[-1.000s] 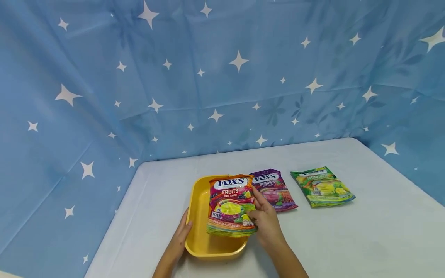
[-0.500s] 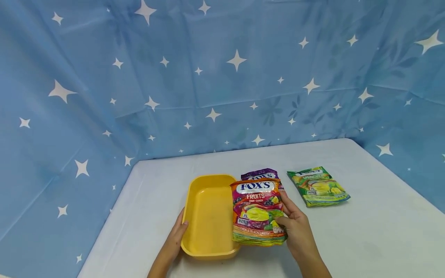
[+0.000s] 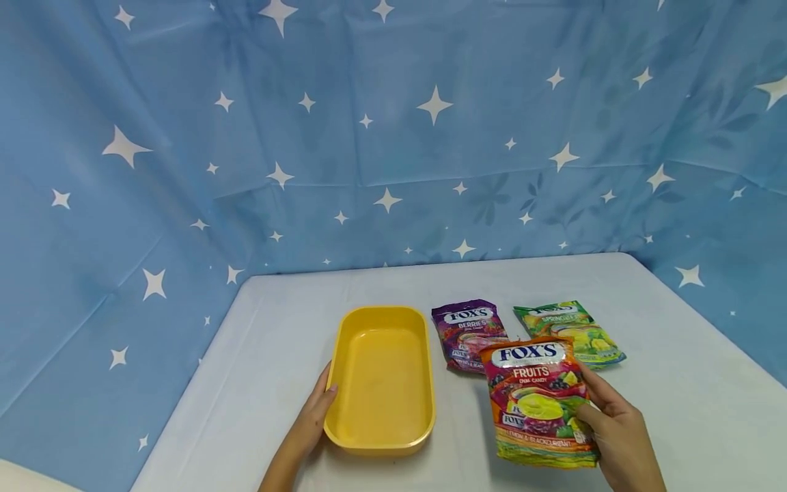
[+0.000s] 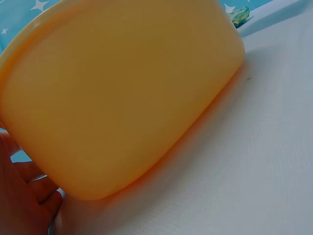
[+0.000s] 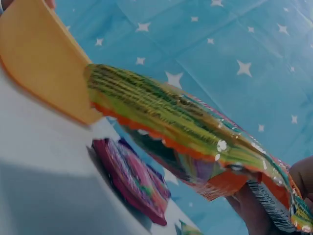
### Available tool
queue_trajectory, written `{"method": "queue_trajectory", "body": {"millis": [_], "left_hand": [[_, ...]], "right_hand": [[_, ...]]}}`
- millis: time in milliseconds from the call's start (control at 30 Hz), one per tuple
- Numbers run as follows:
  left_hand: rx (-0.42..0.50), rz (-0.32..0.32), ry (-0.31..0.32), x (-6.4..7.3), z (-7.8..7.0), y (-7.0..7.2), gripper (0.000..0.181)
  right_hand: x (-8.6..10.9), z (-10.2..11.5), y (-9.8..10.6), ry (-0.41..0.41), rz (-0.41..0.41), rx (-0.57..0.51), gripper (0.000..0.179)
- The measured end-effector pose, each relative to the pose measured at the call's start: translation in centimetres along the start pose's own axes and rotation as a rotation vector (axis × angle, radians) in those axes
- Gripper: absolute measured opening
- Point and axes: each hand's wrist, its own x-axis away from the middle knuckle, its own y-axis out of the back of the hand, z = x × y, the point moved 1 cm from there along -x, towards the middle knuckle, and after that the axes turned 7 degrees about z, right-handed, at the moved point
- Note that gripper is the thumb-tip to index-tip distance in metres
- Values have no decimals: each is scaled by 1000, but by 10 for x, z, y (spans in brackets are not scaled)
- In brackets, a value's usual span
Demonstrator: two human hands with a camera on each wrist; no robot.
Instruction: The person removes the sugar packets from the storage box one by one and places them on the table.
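A bright yellow plastic tray (image 3: 381,383) sits on the white table. My left hand (image 3: 312,417) holds its left side, thumb at the rim and fingers along the outer wall; in the left wrist view the fingers (image 4: 41,188) lie against the tray wall. My right hand (image 3: 624,434) grips a Fox's Fruits candy bag (image 3: 535,403) by its right edge, thumb in front. Held upright, the bag is right of the tray, its printed front facing me. In the right wrist view the candy bag (image 5: 171,122) shows its crimped bottom end.
Behind the held bag lie a purple Fox's Berries candy bag (image 3: 464,331) and a green Fox's Springtee candy bag (image 3: 581,335), both partly covered by it. A blue star-printed cloth (image 3: 393,137) hangs behind the white table (image 3: 258,342).
The right hand has carried the Fruits candy bag from over the tray rightward and nearer to me. The tray's inside and the purple bag now show more. The left hand stays at the tray.
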Motion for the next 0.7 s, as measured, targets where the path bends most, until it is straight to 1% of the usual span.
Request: {"method": "queue_trajectory", "body": {"millis": [100, 200, 300, 367, 533, 700], "left_hand": [[-7, -2, -10, -2, -1, 0, 58], [-7, -1, -4, -3, 0, 0, 58], [-3, -1, 8, -2, 0, 0, 58], [-1, -5, 24, -1, 1, 0, 59], [1, -13, 34, 1, 2, 0, 59], [8, -18, 34, 0, 2, 0, 59]], "right_hand": [[-4, -3, 10, -29, -9, 97, 64], [-7, -6, 15, -47, -4, 176, 62], [-8, -10, 16, -52, 17, 247, 61], [-10, -12, 15, -47, 18, 331, 62], [-13, -14, 12, -36, 2, 529, 64], [-15, -13, 15, -39, -1, 626, 65]]}}
